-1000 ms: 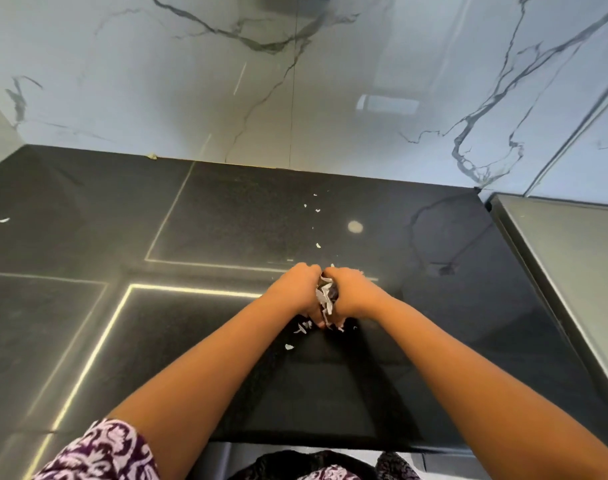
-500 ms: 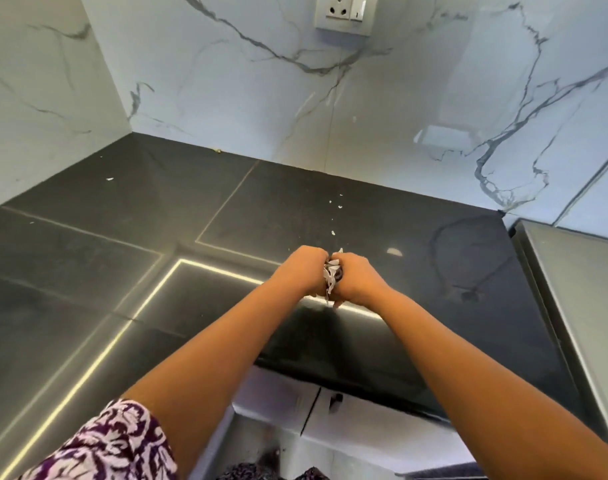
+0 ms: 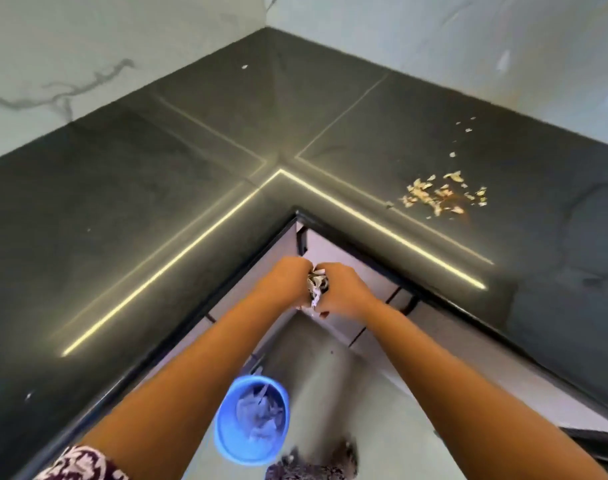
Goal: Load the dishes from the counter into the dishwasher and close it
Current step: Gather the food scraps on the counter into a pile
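My left hand (image 3: 286, 284) and my right hand (image 3: 344, 292) are pressed together in front of the inner corner of the black counter (image 3: 164, 188). Both curl round a bunch of pale scraps (image 3: 317, 285) cupped between them, with bits sticking out at the top and bottom. The hands hang off the counter, over the floor. Below them on the floor stands a blue bin (image 3: 252, 419) with crumpled waste inside. No dishes and no dishwasher are in view.
A scatter of pale scraps and crumbs (image 3: 441, 197) lies on the right wing of the L-shaped counter. White cabinet fronts (image 3: 333, 258) run under the counter edge. Marble walls (image 3: 88, 46) back the counter. A dark patterned cloth shape (image 3: 316, 465) sits by the bin.
The hands have drawn back from over the counter to past its edge, still cupping the scraps. The view has swung left and down, showing the counter corner, floor and blue bin.
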